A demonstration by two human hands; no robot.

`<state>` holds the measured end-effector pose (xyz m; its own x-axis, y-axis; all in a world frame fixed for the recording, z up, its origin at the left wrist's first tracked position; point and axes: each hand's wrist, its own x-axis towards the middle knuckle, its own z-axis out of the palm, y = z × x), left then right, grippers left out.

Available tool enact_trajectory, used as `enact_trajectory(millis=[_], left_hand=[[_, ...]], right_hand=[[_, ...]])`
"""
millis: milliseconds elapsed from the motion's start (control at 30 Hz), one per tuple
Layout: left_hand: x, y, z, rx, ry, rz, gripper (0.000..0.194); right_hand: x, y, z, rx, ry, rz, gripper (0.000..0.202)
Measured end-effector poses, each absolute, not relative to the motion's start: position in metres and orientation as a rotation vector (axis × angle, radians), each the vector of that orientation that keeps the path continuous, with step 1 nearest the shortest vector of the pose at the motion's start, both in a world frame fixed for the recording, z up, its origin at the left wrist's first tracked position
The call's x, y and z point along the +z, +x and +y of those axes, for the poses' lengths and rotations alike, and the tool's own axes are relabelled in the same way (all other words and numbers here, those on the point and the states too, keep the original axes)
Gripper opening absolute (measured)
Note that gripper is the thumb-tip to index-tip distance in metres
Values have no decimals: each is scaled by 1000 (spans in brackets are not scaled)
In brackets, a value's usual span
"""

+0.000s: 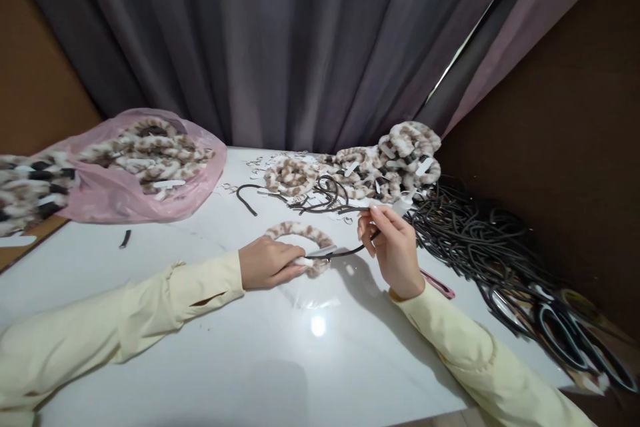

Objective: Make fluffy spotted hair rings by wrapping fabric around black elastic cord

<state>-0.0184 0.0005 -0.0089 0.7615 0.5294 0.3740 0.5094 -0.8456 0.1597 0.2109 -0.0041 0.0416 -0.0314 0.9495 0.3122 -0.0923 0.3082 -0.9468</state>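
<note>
While many furry rings wait around the white table (225,367), just one is being worked on, in the middle of the frame. At the far left, a furry pile (30,187) shows black parts and white tags, and beside it an open pink bag (93,197) is full of more furry rings (160,140). These may be done ones, but I cannot tell for sure. Below the bag lies a short black piece (125,239). Near the middle, the left hand (267,262) has its fingers closed on the near side of a brown and white ring (300,229), which rests at the table. A thin black cord (350,253) runs from there to the right hand (395,247), whose thumb and finger pinch dark cord. This ring looks part way done, as much of the cord is outside it; whether the cord goes inside the ring is hidden. Behind the hands, in the upper middle, sits a bigger pile of furry rings (410,140), and I cannot tell if those are finished. At the right, a big heap of black cords (465,227) suggests lots of work is left. A pink tool (440,284) lies by the right wrist, and black-handled scissors (557,337) sit at the lower right.
</note>
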Motion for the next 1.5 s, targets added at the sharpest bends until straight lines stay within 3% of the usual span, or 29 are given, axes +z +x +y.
enact_trajectory(millis=[133,233,333,400,567,700,767,933,1000,1100,1233,1367,1500], left_hand=[[-9,-14,3,539,3016,841,37],[6,0,18,226,3117,790,27],[50,19,59,-316,2869,598,10],[99,29,99,-391,2783,612,19],[232,17,195,-200,2670,774,45],[271,-22,231,366,2598,853,65],[263,-39,236,585,2529,877,71],[213,-51,213,668,2372,960,55],[184,-45,186,634,2314,988,41],[131,-31,121,553,2200,1021,45],[71,-12,18,302,1863,969,42],[41,-5,-40,200,1515,857,33],[30,-10,-42,249,1332,802,30]], right_hand=[[48,216,5,1170,-862,-1259,19],[51,217,8,1193,-833,-1280,25],[53,219,10,1182,-787,-1286,22],[54,221,10,1171,-769,-1253,19],[58,226,10,1209,-698,-1158,20],[58,225,8,1268,-692,-1155,21],[58,224,7,1295,-687,-1175,23],[60,224,3,1362,-653,-1232,48],[59,224,3,1379,-654,-1274,41],[55,223,3,1393,-665,-1353,24],[52,219,-1,1374,-764,-1502,24],[51,212,-9,1345,-893,-1687,18],[47,207,-15,1445,-846,-1808,18]])
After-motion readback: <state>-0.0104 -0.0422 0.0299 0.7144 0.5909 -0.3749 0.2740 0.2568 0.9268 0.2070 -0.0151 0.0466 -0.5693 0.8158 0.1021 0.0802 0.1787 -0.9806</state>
